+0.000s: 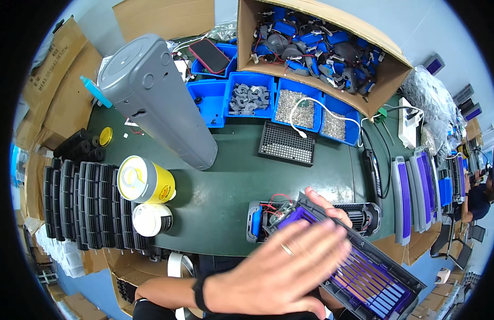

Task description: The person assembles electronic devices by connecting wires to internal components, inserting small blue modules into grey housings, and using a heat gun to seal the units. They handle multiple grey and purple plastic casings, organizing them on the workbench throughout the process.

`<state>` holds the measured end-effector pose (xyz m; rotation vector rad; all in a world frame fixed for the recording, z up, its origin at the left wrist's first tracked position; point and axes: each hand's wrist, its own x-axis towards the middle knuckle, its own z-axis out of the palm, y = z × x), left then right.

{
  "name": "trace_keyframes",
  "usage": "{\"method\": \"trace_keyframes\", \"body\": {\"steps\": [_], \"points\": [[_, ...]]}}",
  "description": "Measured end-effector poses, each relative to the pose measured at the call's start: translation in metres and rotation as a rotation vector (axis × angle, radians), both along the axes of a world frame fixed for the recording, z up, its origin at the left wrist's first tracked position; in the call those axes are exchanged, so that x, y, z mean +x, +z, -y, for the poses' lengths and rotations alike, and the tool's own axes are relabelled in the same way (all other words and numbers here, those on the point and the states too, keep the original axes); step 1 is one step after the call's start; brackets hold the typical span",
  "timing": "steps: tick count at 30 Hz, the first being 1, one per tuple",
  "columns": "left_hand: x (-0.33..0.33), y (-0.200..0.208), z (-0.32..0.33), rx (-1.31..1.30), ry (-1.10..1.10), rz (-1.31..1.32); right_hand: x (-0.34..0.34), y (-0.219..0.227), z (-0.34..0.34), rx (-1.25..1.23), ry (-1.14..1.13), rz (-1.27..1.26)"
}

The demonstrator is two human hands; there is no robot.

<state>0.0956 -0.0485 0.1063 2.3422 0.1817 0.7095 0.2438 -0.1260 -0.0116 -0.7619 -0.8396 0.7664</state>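
Observation:
A dark grey panel with a purple slatted grille (pixel 372 277) is held tilted above the bench's front edge. My right hand (pixel 332 207) grips it from behind, fingers showing past its far edge; the rest of that hand is mostly hidden. Across the panel's face lies my left hand (pixel 289 261), its fingers stretched out and slightly blurred, wearing a ring and a black wristband. Behind the panel rests an opened dark grey housing (pixel 372 216) with a blue part (pixel 255 223) at its left end. Red wires (pixel 279 198) run near a small circuit board partly covered by the panel.
A tall grey casing (pixel 162 106) stands left of centre, near a yellow tub (pixel 151 181) and stacked black slatted parts (pixel 87 205). Blue bins (pixel 204 106), a perforated black block (pixel 287 144) and a carton of blue battery packs (pixel 321 45) line the back. A black cabled tool (pixel 371 168) lies right.

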Motion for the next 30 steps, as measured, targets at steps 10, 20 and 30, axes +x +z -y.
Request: {"method": "trace_keyframes", "body": {"steps": [10,20,30], "points": [[-0.022,0.012,0.021,0.084,-0.144,0.068,0.081,0.083,0.022,-0.711,0.275,1.531],[-0.009,-0.022,-0.016,0.023,-0.045,-0.144,0.086,0.025,-0.043,-0.219,-0.171,1.545],[0.018,-0.078,-0.032,0.117,0.094,-0.356,0.147,0.081,-0.076,-0.562,-0.072,1.366]]}}
